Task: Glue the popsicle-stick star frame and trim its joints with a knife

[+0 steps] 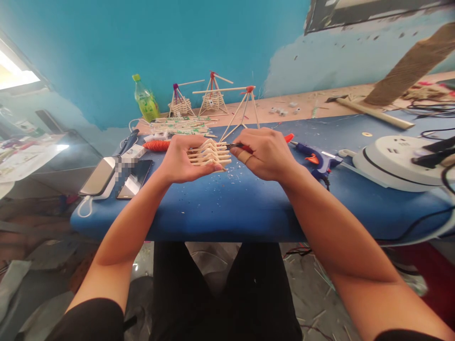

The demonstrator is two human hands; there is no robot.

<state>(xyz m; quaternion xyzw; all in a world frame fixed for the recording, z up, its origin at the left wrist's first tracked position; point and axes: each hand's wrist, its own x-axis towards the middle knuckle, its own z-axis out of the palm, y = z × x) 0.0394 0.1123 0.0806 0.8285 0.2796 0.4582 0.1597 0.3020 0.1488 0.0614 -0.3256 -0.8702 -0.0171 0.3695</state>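
Note:
My left hand (179, 158) is closed around a small stacked frame of pale wooden sticks (209, 154), thumb along its lower edge. Its layers cross at the corners, with the stick ends facing right. In my right hand (265, 154) are red-handled pliers (289, 138). Their dark jaws meet the frame's right side at the stick ends; most of the handle is hidden by my fingers. Just behind my hands stands a tripod of sticks (245, 111) with a red-bound top and a long stick across it. Small pale chips lie on the blue table (216, 208) below.
Two stick models (213, 97) and a green bottle (146, 102) stand by the wall. Loose sticks (185, 127) and orange thread (156, 145) lie behind my left hand. Phones (99, 176) are at left. A blue glue gun (322, 163), white power strip (387, 163) and hammer (377, 113) are at right.

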